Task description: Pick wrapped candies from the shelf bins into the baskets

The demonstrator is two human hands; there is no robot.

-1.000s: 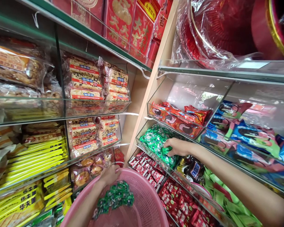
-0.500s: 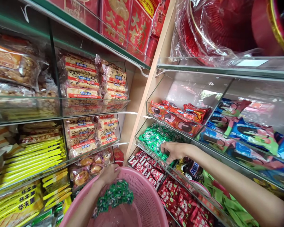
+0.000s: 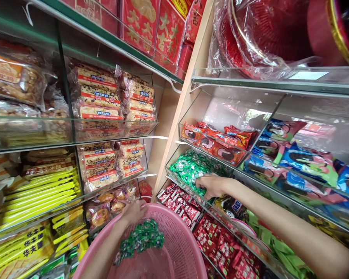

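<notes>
My left hand (image 3: 135,211) is closed over the far rim of a pink plastic basket (image 3: 182,232), which has perforated walls. Inside the basket lies a pile of small green-wrapped candies (image 3: 142,238). On the right, my right hand (image 3: 211,185) reaches over the clear front lip of a shelf compartment. Its fingers curl down into more green-wrapped candies (image 3: 189,164) there; the fingertips are partly hidden among the wrappers.
Under the candy compartment are red-wrapped bars (image 3: 182,205) and red packets (image 3: 218,244). Oreo-like blue packs (image 3: 305,162) lie to the right. Left shelves hold sachima packs (image 3: 100,95) and yellow wafer packs (image 3: 43,193). A wooden upright (image 3: 182,104) divides the shelves.
My right hand's fingers have drawn together around the green-wrapped candies, and the thumb is less visible. My left hand and the basket stay almost in place.
</notes>
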